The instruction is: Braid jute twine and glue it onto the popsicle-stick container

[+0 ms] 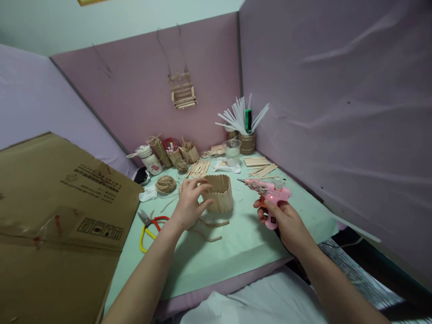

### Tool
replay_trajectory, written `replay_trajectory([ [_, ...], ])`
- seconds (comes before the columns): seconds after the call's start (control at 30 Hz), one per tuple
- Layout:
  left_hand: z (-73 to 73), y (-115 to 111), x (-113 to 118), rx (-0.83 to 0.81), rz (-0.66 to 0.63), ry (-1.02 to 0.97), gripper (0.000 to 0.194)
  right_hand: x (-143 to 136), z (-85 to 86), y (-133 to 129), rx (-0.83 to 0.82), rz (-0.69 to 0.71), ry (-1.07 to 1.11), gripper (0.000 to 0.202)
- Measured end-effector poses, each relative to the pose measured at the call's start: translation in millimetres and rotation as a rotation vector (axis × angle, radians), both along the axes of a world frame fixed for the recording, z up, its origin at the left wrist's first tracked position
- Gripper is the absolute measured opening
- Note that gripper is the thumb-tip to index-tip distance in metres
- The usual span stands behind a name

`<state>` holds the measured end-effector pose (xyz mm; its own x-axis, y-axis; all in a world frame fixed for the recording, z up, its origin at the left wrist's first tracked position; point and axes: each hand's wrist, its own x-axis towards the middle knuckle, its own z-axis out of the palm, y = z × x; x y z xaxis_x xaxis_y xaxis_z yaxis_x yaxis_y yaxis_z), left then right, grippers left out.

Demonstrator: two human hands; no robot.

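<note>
A small wooden-stick basket (221, 198) stands upright on the green tabletop. At its left side is my left hand (191, 202), fingers spread and curved around the near left edge; whether they touch it I cannot tell. My right hand (281, 218) grips a pink glue gun (275, 193) by its handle, the nozzle pointing left toward the basket, apart from it. Pieces of twine (212, 238) lie in front of the basket. Red-and-yellow scissors (148, 227) lie with blades apart left of my left hand.
A large cardboard box (60, 216) rises at the left. Behind are a twine ball (165, 183), a white bottle (150, 159), wooden sticks (199, 168), a plastic cup (232, 152) and a jar of white strips (247, 143). A stick frame (184, 96) hangs on the back wall.
</note>
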<state>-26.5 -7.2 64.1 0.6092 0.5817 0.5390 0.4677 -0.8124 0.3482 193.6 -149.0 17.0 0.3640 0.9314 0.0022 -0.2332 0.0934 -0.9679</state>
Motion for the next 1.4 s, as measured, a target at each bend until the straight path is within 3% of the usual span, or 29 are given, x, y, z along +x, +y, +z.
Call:
replay_trajectory([
  [0.07,1.1,-13,-2,0.05,0.094,-0.085,0.035,2,0.1,-2,0.008,0.006,-0.034,0.035],
  [0.2,-3.7,-45,-4,0.023,0.317,-0.198,0.028,3,-1.7,-6,0.002,0.033,-0.197,0.038],
  [0.27,-8.3,-59,-3,-0.024,0.315,-0.167,0.028,2,-5.8,-8,-0.014,0.041,-0.308,0.039],
  [0.4,-17.5,-74,8,-0.083,0.186,-0.107,0.02,-2,-18.0,-12,0.015,0.017,-0.528,0.037],
  [0.5,-23.6,-69,20,-0.033,0.198,-0.212,0.013,-7,-25.8,-13,0.056,-0.024,-0.617,0.034],
  [0.57,-26.6,-62,27,-0.002,0.213,-0.264,0.018,-11,-29.9,-12,0.067,-0.064,-0.627,0.033],
  [0.73,-26.7,-46,35,-0.023,0.164,-0.099,0.034,-17,-38.2,-9,0.087,-0.108,-0.623,0.034],
  [1.0,-20.2,-26,29,-0.156,0.115,-0.062,0.014,-16,-42.9,-11,0.087,-0.124,-0.635,0.035],
  [1.1,-11.4,-20,26,-0.211,0.114,-0.088,0.012,-17,-39.1,-12,0.103,-0.12,-0.628,0.034],
  [1.27,13.6,-16,21,-0.478,0.087,-0.068,0.013,-23,-23.7,-16,0.139,-0.086,-0.61,0.032],
  [1.4,24.0,-11,18,-0.603,0.047,-0.074,0.016,-28,-12.3,-18,0.133,-0.072,-0.612,0.035],
])
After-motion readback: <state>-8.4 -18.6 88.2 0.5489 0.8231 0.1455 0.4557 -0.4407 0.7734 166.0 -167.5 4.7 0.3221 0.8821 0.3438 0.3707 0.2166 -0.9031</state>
